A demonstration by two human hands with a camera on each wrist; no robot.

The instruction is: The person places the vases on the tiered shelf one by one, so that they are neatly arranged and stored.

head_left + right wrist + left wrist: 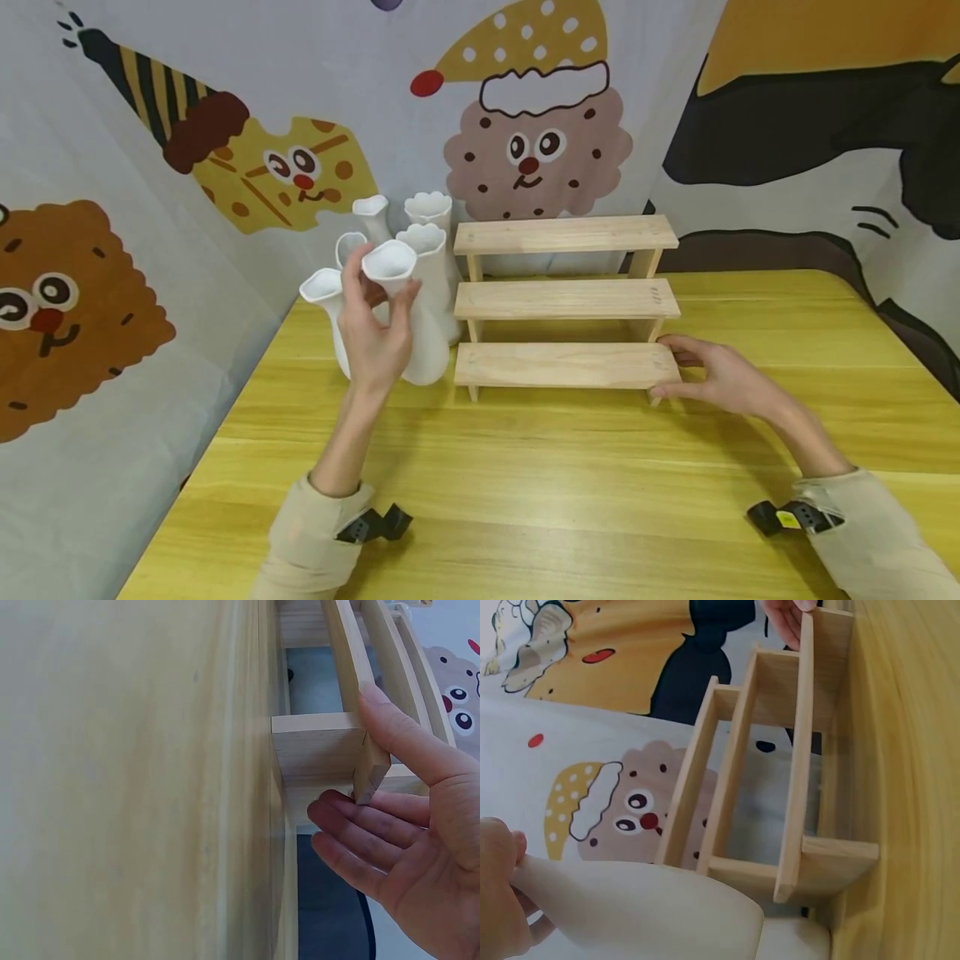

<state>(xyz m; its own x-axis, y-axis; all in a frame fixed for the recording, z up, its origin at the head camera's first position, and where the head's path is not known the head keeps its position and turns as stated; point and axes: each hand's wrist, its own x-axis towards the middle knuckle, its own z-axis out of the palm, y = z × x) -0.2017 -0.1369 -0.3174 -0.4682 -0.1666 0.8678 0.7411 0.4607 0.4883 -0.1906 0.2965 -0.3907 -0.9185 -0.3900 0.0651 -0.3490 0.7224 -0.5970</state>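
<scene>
My left hand (375, 342) grips a white vase (426, 346) by its narrow neck, just below the flared rim. Its rounded body fills the lower part of the left wrist view, where the fingers show only at the edge. Several other white vases (322, 287) with wavy rims stand close around it, partly hidden by the hand. Right of them is a three-step wooden shelf stand (562, 365). My right hand (720, 379) holds the right end of its lowest board, with the thumb (401, 735) at the front edge and fingers behind.
Stand and vases are on a yellow wood-grain table (570, 500). A cloth (525, 50) printed with cartoon food figures hangs behind the table and along its left side. Each sleeve carries a black wrist camera (378, 523).
</scene>
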